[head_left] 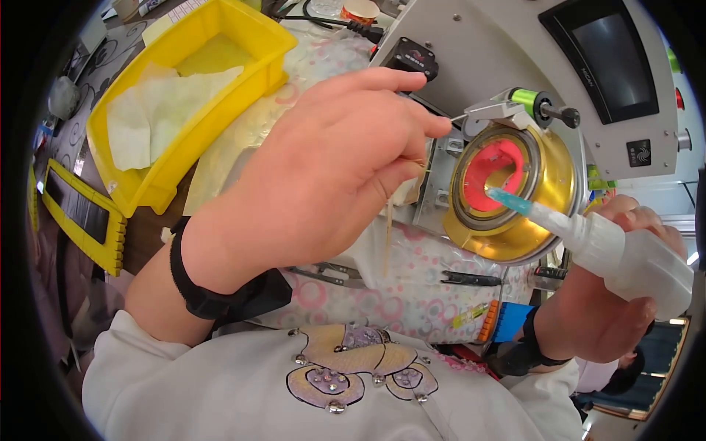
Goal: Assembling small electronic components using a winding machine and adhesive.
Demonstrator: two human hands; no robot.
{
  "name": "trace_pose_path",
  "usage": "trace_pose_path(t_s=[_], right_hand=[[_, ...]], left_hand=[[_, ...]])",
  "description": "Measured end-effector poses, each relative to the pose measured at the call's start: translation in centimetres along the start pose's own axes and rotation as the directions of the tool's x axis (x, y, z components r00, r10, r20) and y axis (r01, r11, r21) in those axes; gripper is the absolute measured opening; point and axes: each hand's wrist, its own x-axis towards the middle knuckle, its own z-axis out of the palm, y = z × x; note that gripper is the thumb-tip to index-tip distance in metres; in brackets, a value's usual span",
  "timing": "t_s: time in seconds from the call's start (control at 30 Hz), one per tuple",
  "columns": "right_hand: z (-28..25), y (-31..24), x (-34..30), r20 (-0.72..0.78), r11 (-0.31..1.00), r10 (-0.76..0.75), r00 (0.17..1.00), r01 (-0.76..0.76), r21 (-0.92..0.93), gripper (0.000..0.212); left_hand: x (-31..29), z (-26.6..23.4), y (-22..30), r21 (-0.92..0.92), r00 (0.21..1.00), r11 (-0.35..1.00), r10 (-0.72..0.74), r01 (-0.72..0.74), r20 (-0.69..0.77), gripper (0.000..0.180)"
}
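My left hand (pixel 338 158) is over the bench beside the machine, thumb and fingers pinched together and the index finger reaching toward the machine's thin metal arm. What the pinch holds is too small to tell; a thin tan stick (pixel 388 235) shows below it. My right hand (pixel 603 294) is wrapped round a translucent squeeze bottle (pixel 632 261). Its blue-green nozzle tip (pixel 511 201) points into the gold ring-shaped head (pixel 548 209), close to the pink lining (pixel 474 176). A spool of bright green thread (pixel 528 101) sits above the ring.
A yellow bin (pixel 140 192) with white paper (pixel 162 110) stands at the far left. Behind the ring rises a grey machine housing (pixel 471 44) with a dark screen (pixel 607 55). Tweezers (pixel 327 274) and a black tool (pixel 471 278) lie on the patterned cover (pixel 353 307).
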Motion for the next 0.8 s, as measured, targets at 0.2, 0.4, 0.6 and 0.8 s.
trace_pose_path(t_s=[0.2, 0.4, 0.6, 0.8], right_hand=[[0.4, 0.7, 0.6, -0.082, 0.936, 0.021, 0.996, -0.048, -0.35, 0.049], [0.4, 1.3, -0.5, -0.186, 0.925, 0.014, 0.983, -0.083, -0.371, 0.048], [-2.7, -1.4, -1.3, -0.276, 0.899, -0.027, 0.961, -0.097, -0.427, 0.048], [-0.4, 0.8, -0.4, -0.343, 0.86, -0.102, 0.934, -0.09, -0.502, 0.047]], left_hand=[[-0.2, 0.1, -0.3, -0.046, 0.999, 0.998, 0.031, -0.031, -0.013, 0.016], [-0.2, 0.4, -0.8, -0.071, 0.997, 0.995, 0.07, -0.071, -0.015, 0.016], [-0.2, 0.5, -1.5, -0.071, 0.991, 0.99, 0.116, -0.12, -0.06, 0.014], [0.0, 0.2, -1.2, -0.037, 0.995, 0.994, 0.101, -0.1, 0.012, 0.013]])
